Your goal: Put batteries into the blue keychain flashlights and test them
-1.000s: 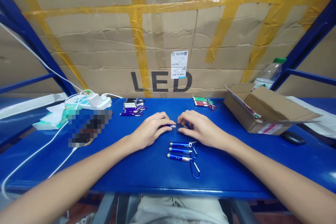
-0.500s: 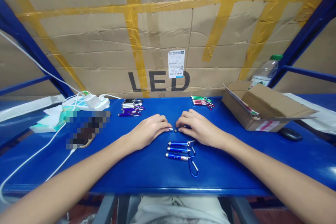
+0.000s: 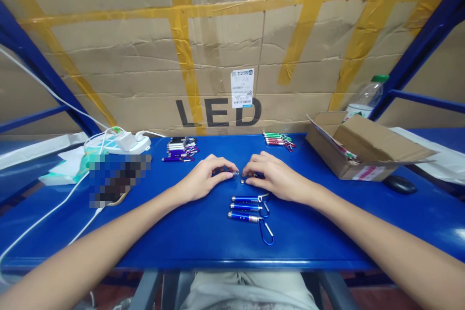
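Near the middle of the frame, both hands are resting on the blue table [image 3: 203, 237], fingertips almost meeting. The left hand [image 3: 203, 180] is curling its fingers down around a small blue keychain flashlight [image 3: 229, 173], whose silver tip is poking out past the fingertips; most of its body is lying hidden under the hand. The right hand [image 3: 273, 178] is lying with fingers bent and drawn together, pressing at something small by a tiny silver part [image 3: 242, 181] on the table just beside its fingertips; what it is gripping, if anything, cannot be told. Just below the hands, three blue keychain flashlights [image 3: 249, 207] with carabiner clips are lying in a row, side by side. Toward the upper middle, a cluster of purple, black and silver flashlights [image 3: 180, 148] is sitting left of centre, and a smaller bunch of red and green flashlights [image 3: 279, 140] right of centre. At the right, an open cardboard box [image 3: 363, 147] is standing with a plastic bottle [image 3: 366, 97] behind it and a dark computer mouse [image 3: 399, 184] just beside it. At the left, a white power strip [image 3: 119, 143] with cables is lying.
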`<state>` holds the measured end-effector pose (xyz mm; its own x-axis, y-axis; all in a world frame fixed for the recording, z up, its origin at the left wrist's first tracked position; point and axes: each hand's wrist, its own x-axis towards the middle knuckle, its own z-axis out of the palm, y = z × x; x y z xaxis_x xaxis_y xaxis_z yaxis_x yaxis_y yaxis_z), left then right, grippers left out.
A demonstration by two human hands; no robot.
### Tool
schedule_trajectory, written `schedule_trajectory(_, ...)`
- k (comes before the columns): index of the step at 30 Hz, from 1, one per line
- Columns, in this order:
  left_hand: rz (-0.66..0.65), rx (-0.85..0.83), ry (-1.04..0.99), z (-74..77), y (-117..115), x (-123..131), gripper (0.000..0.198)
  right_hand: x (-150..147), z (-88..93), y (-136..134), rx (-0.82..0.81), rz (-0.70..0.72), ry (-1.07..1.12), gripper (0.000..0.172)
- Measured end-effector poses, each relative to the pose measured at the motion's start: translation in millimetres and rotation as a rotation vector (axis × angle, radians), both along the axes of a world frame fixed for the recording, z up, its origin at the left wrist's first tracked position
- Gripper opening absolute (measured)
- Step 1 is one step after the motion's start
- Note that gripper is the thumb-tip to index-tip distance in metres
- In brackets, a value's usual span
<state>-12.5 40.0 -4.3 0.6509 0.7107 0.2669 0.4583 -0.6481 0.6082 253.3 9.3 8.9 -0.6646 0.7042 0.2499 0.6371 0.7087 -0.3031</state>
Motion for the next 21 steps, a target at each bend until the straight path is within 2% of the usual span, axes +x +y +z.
schedule_trajectory(14, -0.041, -0.144, -0.161, 1.5, -2.0, 2.9, 0.016, -0.9, 0.4, -1.5, -0.016, 0.015, 0.014, 0.011)
schedule_trajectory(21, -0.081, -0.027, -0.100, 4.3, -6.1, 2.1, 0.013, 0.3, -2.3, -1.0, 0.000, 0.023, 0.014, 0.014)
